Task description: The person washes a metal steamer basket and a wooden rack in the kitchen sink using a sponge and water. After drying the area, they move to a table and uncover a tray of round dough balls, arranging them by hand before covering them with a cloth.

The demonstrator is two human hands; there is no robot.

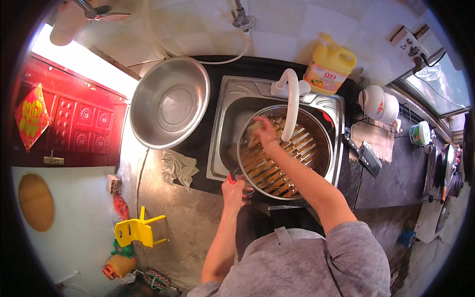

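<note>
A wide stainless steel pot (324, 148) rests tilted in the sink (228, 122). Slotted metal with brown stains (282, 174) lines its inside. My left hand (234, 189) grips the red side handle (231, 179) on the pot's near left. Inside the pot, toward its left wall, is my right hand (265, 133), blurred by motion. Something pale shows at its fingers, but whether it is a cloth or scrubber held there I cannot tell. The white curved faucet spout (293, 107) hangs over the pot, close to my right wrist.
Left of the sink stands a large steel basin (169, 105), with a rag (180, 167) at the counter's edge. A yellow detergent jug (328, 65) stands behind the faucet. To the right lie a cleaver (367, 157) and a wire rack with stacked white bowls (378, 104).
</note>
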